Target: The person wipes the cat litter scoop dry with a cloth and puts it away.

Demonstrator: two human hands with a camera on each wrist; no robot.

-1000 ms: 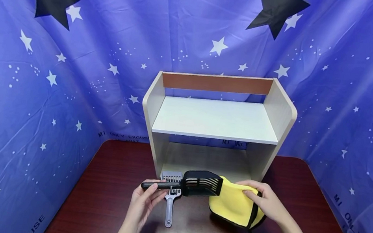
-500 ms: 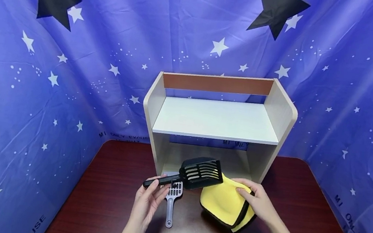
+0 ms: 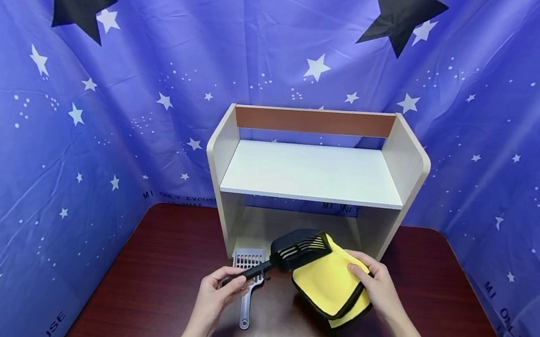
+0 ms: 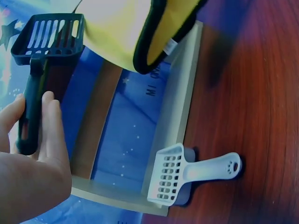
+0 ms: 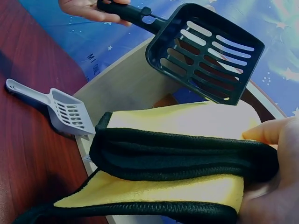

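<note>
My left hand [image 3: 216, 296] holds a black slotted litter scoop [image 3: 285, 245] by its handle [image 4: 32, 105], thumb on one side and fingers on the other. The scoop's head points up and to the right. In my right hand [image 3: 379, 284] is a folded yellow cloth [image 3: 329, 280] with black edging, pinched near its right edge between thumb and fingers. The scoop's far edge lies right at the cloth's upper edge [image 5: 215, 119] in the right wrist view. Below the black scoop, a grey litter scoop [image 3: 246, 300] lies with its slotted head at the shelf's front.
A small two-level shelf unit [image 3: 311, 171] with a white upper board and pale side panels stands at the back of the dark red wooden table [image 3: 150, 284]. Blue star-patterned curtain [image 3: 160, 61] hangs behind and along both sides.
The black scoop has turned from nearly level to slanting up rightward, its head now against the cloth's upper edge. My right hand has brought the cloth left and tilted it.
</note>
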